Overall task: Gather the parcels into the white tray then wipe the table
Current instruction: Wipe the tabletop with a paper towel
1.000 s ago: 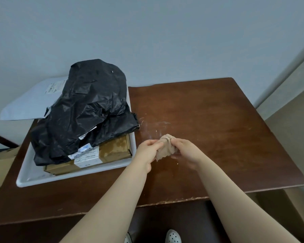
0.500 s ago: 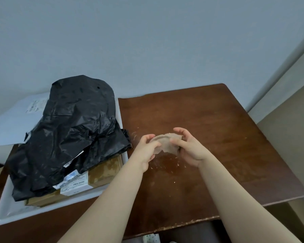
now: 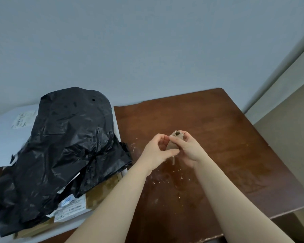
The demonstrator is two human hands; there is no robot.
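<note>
A crumpled beige cloth (image 3: 174, 143) is held over the middle of the brown desk (image 3: 232, 146) by both hands. The grip of the right hand (image 3: 189, 149) is closed round the cloth's right side, with the fingers curled over its upper end, where a small hollow is seen in the bunched fabric. The grip of the left hand (image 3: 156, 152) is pinching the cloth's lower left part – the thumb is pressed against the fabric while the other fingers are curled above it. A thin strand (image 3: 173, 160) is seen hanging from the bottom of the cloth; whether the cloth touches the desk cannot be told. Pale crumbs (image 3: 165, 180) are scattered on the desk surface below and just left of the hands. The parcels are gathered on the left, in the white tray (image 3: 117, 127), whose rim is seen beside the pile. A large black plastic parcel (image 3: 65, 146) is laid on top, crinkled and tilted up toward the wall (image 3: 147, 50). A cardboard box (image 3: 100, 193) is seen beneath it, with white printed labels (image 3: 70, 207) at its near corner – their text is too small to be read. A grey mailer (image 3: 7, 137) is propped behind the black parcel at the far left, and a small label is seen near its top edge.
</note>
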